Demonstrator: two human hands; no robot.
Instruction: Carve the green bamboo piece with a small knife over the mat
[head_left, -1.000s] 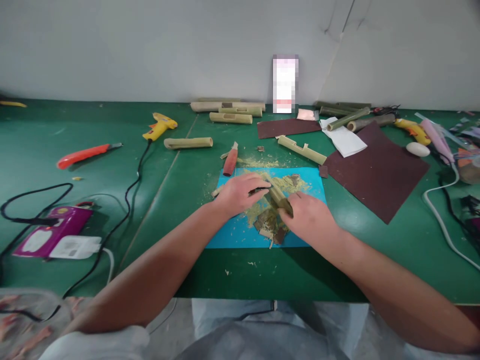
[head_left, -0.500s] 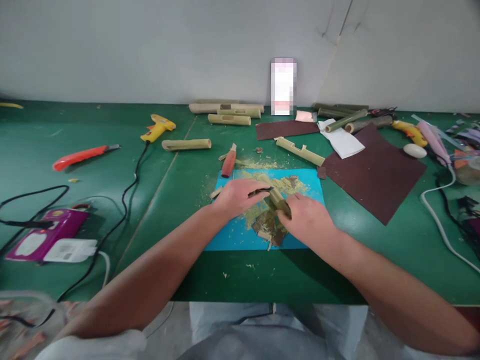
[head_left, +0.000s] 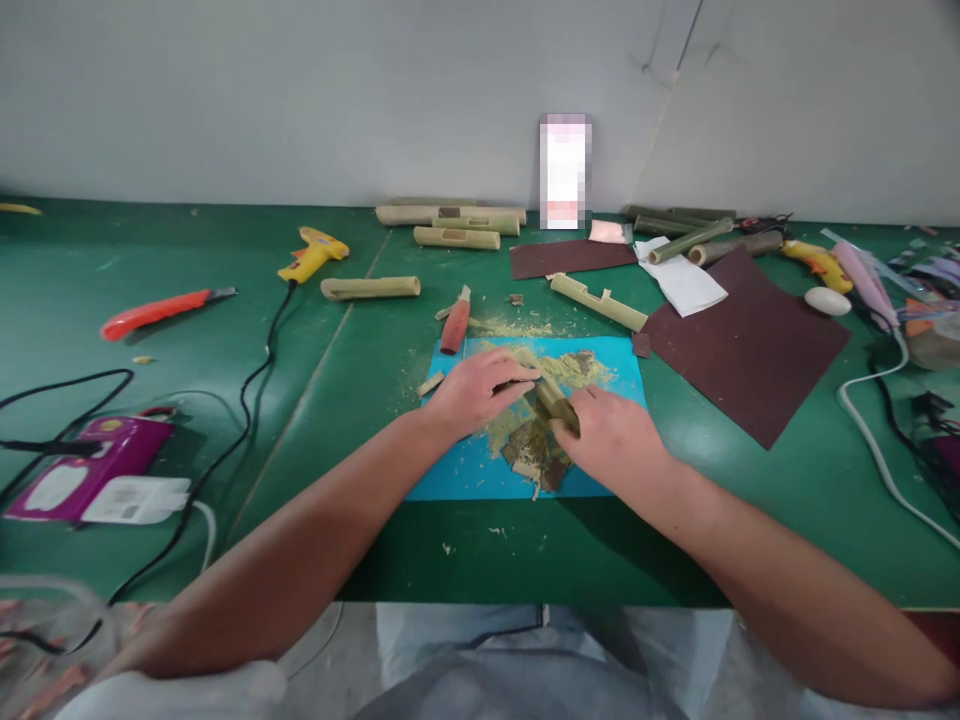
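My right hand (head_left: 615,430) is closed round the lower end of a short bamboo tube (head_left: 553,396), held at a slant over a blue sheet (head_left: 450,475). My left hand (head_left: 480,388) is closed at the tube's upper left side, fingers pressed together. A dark edge shows at its fingertips, apparently a folded piece of sandpaper, mostly hidden by the hand. Under the hands, pale yellow-green dust and dark scraps (head_left: 536,455) lie on the sheet. Just behind my left hand lies a red-handled knife (head_left: 454,325).
Several cut bamboo tubes (head_left: 457,238) lie along the wall; a notched one (head_left: 598,303) is nearer. Brown sandpaper sheets (head_left: 750,350) and a white paper (head_left: 682,280) are at right. Left are a yellow glue gun (head_left: 311,258), a red cutter (head_left: 157,315) and a purple power strip (head_left: 97,465) with cords.
My left hand has shifted slightly along the tube, and the dark piece in its fingers is now mostly covered. My right hand keeps its hold on the bamboo tube.
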